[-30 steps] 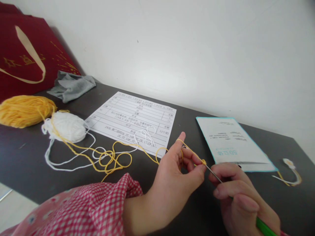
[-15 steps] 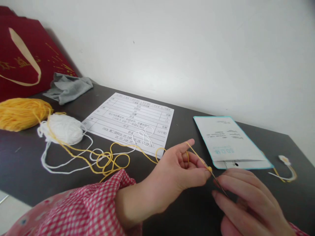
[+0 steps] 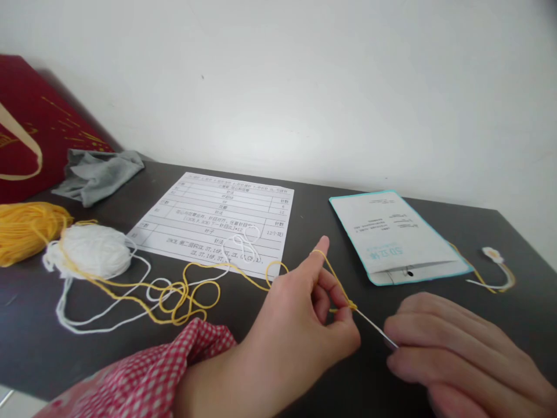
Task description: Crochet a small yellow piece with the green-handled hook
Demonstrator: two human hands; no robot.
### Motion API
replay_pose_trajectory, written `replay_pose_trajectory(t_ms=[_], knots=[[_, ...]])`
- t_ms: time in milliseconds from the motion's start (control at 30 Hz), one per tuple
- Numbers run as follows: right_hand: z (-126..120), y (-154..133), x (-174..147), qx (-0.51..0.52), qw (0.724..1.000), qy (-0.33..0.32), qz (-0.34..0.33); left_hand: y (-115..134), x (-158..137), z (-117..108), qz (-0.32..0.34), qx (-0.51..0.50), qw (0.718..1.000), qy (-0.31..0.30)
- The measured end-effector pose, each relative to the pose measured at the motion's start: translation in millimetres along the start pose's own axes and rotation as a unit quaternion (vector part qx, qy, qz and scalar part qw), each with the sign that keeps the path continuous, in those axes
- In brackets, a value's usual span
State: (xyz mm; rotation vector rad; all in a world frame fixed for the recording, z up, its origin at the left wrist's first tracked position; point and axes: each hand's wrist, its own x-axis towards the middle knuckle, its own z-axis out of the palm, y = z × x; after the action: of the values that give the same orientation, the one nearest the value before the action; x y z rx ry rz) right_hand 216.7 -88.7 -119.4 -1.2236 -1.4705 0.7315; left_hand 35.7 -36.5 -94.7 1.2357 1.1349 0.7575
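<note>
My left hand (image 3: 311,316) pinches a small bit of yellow crochet work (image 3: 350,305) between thumb and fingers. Yellow yarn (image 3: 333,270) runs from it up over my raised index finger. My right hand (image 3: 452,342) is closed on a thin metal crochet hook (image 3: 378,328), whose far end meets the yellow stitches; the hook's tip is hidden in them. Loose loops of yellow yarn (image 3: 185,290) lie on the table left of my left hand, tangled with white yarn strands (image 3: 100,322).
A yellow yarn skein (image 3: 32,229) and a white yarn ball (image 3: 93,249) lie at left. Behind them are a grey cloth (image 3: 98,174) and a red bag (image 3: 39,128). A printed sheet (image 3: 217,209), a white packet (image 3: 383,232) and a small crocheted piece (image 3: 492,254) also rest on the dark table (image 3: 313,212).
The view has shifted slightly. The hook shows a longer bare length between my two hands, and my right hand has drawn farther from the yellow stitches.
</note>
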Motion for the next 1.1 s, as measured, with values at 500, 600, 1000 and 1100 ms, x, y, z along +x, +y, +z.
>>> replay_pose_trajectory(t_ms=[500,600,1000,1100], knots=[[0,-25,40,0.011,0.996,-0.077,0.052,2,11,-10,-0.194,-0.208,0.95,-0.129],[4,-26,45,0.094,0.989,-0.072,0.091,6,13,-13,-0.227,-0.276,0.92,-0.162],[-3,-32,34,-0.067,0.982,-0.125,-0.123,6,16,-10,-0.151,-0.231,0.953,-0.129],[-1,-31,29,-0.043,0.988,-0.103,-0.103,2,18,-10,-0.129,-0.218,0.957,-0.143]])
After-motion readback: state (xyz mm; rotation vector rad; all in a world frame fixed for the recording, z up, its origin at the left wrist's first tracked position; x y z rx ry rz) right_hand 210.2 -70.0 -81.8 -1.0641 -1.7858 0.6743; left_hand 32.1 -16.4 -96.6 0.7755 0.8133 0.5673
